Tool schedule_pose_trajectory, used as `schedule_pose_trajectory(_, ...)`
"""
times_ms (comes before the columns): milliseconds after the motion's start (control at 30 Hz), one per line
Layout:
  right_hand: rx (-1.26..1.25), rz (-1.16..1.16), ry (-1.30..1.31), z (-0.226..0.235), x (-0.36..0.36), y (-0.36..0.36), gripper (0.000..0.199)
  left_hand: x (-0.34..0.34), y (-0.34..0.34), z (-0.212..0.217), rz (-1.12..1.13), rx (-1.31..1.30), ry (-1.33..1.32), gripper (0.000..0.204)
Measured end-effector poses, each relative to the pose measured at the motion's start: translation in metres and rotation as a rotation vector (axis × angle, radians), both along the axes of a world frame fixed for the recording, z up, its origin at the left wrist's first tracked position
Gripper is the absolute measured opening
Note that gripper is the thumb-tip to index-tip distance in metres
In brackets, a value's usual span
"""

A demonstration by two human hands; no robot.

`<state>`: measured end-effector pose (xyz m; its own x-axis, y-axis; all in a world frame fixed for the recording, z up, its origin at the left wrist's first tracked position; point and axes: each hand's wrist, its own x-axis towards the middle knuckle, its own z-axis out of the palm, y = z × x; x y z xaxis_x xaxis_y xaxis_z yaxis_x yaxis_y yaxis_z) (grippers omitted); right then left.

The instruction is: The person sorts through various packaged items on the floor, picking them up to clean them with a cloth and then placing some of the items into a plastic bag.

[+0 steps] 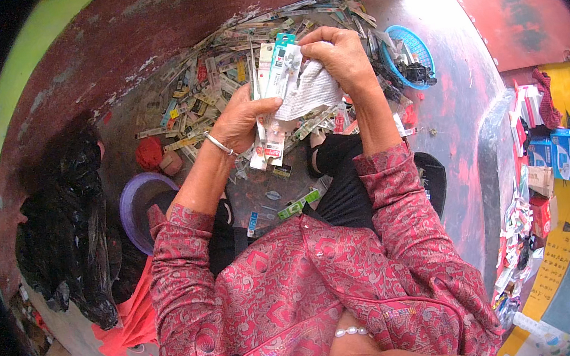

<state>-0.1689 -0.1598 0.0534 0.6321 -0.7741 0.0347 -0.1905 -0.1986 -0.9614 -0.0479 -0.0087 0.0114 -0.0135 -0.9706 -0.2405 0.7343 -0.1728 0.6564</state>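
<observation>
My two hands are both busy: the left hand point(241, 119) grasps one bundle of flat packets point(272, 141), thumb pressed across its front, and the right hand point(342, 56) is closed at the upper edge of one white textured cloth point(315, 96), its fingertips by the bundle's top; whether they pinch a packet too, I cannot tell. The bundle is raised in front of me, above the near side of one broad pile of packets point(211, 85). I make out at least three packets in it, one with a turquoise top, while overlap hides the full count; the pile holds far too many to number. On my left wrist is one pale bracelet point(220, 144). Around me I count one blue basket point(431, 61) with dark stuff inside, one purple basin point(125, 217), one red ball-like thing point(149, 152), one large black plastic bag point(64, 233) and one red sheet point(134, 319). Between my legs lie one green packet point(299, 204) and one blue packet point(253, 223). The pile's far edge runs up near the foot of the dark red wall point(127, 35), so there is little space that way; on my left, the basin stands close beside my leg, with the bag beyond it. My widest room is to the right, where grey floor point(456, 120) stretches from the basket's rim past my knee.
</observation>
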Motion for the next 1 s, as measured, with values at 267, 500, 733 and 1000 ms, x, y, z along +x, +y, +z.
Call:
schedule_pose_trajectory(267,-1.003,-0.011,-0.032,-0.011,0.023,0.052,0.009,-0.011,-0.002,-0.003,0.046,-0.04,-0.146,0.032)
schedule_pose_trajectory(500,-1.194,-0.406,0.069,-0.012,0.014,-0.011,0.013,-0.015,0.006,0.003,-0.058,0.025,-0.28,0.036)
schedule_pose_trajectory(733,-0.7,-0.297,-0.075,-0.003,0.017,0.024,0.014,-0.003,-0.006,-0.014,0.16,0.129,-0.207,0.028)
schedule_pose_trajectory(1000,-0.592,0.158,0.112,-0.037,0.019,0.075,0.014,0.028,-0.021,-0.049,0.507,0.17,0.102,0.027)
